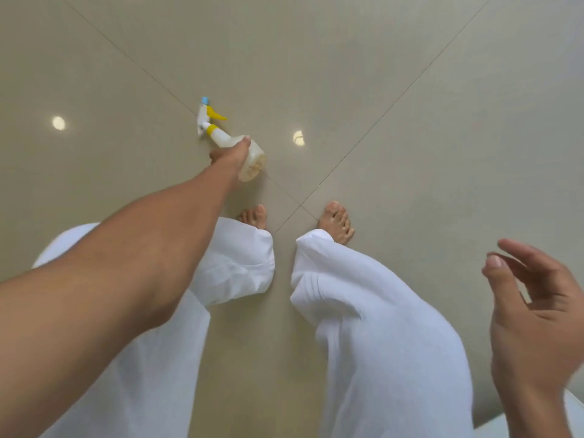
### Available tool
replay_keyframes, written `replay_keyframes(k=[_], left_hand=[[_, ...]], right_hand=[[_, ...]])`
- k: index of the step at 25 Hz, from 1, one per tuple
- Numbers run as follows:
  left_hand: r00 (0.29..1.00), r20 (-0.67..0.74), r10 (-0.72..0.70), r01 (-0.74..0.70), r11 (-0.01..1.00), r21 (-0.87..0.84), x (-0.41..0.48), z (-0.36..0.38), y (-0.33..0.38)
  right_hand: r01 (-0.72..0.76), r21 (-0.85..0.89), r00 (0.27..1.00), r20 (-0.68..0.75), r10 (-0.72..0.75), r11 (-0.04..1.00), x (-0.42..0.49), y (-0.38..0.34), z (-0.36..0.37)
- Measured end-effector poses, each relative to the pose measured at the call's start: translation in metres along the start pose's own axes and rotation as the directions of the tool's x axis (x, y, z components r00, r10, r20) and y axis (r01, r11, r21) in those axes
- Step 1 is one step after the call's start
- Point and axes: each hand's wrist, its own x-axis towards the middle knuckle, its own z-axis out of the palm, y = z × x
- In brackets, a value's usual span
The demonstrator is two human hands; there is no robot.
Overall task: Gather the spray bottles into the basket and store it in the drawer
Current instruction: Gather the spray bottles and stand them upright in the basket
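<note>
Head: spray bottle (227, 141), nozzle up-left.

Beige tiled floor (410, 90), white trousers (384, 327)

My left hand (232, 155) is covering part of the spray bottle (222, 138) and hiding my fingers. The frame edge is cropping my right hand (537, 317) and an unidentifiable white shape (488, 433).
</note>
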Motion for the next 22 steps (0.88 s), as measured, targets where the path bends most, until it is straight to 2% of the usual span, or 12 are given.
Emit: replay_keyframes(k=[3, 5, 8, 10, 12, 14, 17, 19, 22], left_hand=[[1.000, -0.023, 0.020, -0.020, 1.000, -0.005, 0.019, 0.012, 0.002], [0.999, 0.015, 0.039, -0.039, 0.999, -0.015, 0.009, 0.012, 0.006], [0.977, 0.182, 0.108, -0.115, 0.993, 0.025, -0.050, -0.001, 0.010], [0.915, 0.319, 0.248, -0.295, 0.949, 0.108, -0.118, -0.020, 0.013], [0.790, 0.472, 0.391, -0.515, 0.841, 0.165, -0.201, -0.043, 0.013], [0.639, 0.611, 0.467, -0.687, 0.703, 0.181, -0.287, -0.069, 0.006], [0.449, 0.691, 0.567, -0.878, 0.423, 0.223, -0.401, -0.104, -0.025], [0.304, 0.698, 0.648, -0.952, 0.230, 0.201, -0.462, -0.129, -0.055], [0.103, 0.718, 0.689, -0.992, 0.013, 0.129, -0.525, -0.157, -0.098]], right_hand=[[-0.009, -0.029, 1.000, 0.010, 0.009, 1.000, 0.007, 0.013, 0.014], [-0.027, -0.024, 1.000, 0.013, 0.027, 0.999, 0.005, 0.004, 0.016], [-0.056, 0.025, 0.998, 0.006, 0.056, 0.998, -0.012, -0.037, 0.005], [-0.070, 0.080, 0.998, 0.005, 0.070, 0.994, -0.038, -0.082, -0.015], [-0.100, 0.139, 0.995, 0.009, 0.100, 0.985, -0.068, -0.129, -0.037], [-0.132, 0.183, 0.991, 0.007, 0.133, 0.974, -0.102, -0.176, -0.059], [-0.151, 0.212, 0.987, -0.018, 0.158, 0.965, -0.145, -0.230, -0.077], [-0.171, 0.213, 0.982, -0.046, 0.185, 0.962, -0.167, -0.257, -0.083], [-0.233, 0.281, 0.944, -0.166, 0.286, 0.931, -0.194, -0.277, -0.099]])
